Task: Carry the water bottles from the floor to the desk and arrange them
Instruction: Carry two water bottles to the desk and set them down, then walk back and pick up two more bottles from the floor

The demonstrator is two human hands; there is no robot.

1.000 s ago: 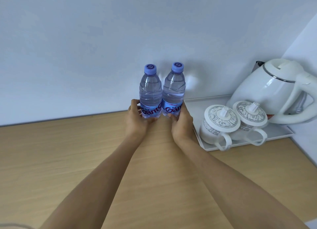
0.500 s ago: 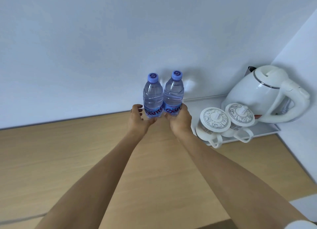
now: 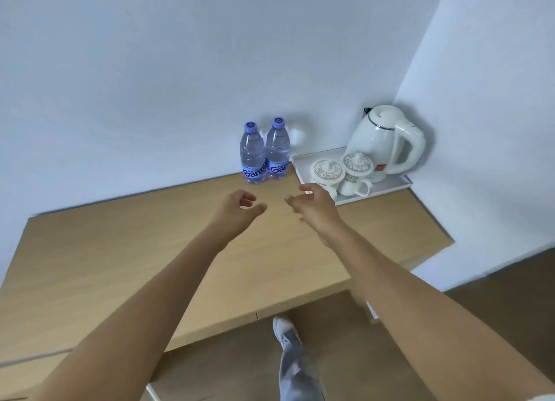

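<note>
While bottles [image 3: 264,153] stand on desk [image 3: 120,265], left hand [image 3: 237,205], right hand [image 3: 312,204] loosely curled, empty

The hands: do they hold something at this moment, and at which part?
Nothing is held. The left hand and the right hand hover loosely curled above the desk, apart from the two bottles standing by the wall.

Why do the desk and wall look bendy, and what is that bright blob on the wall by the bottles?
In the head view, the wide-angle lens bows the desk edges and tilts the wall corner; the pale blob beside the right bottle looks like light shining through the water; the hands look slightly soft, probably from motion.
</note>
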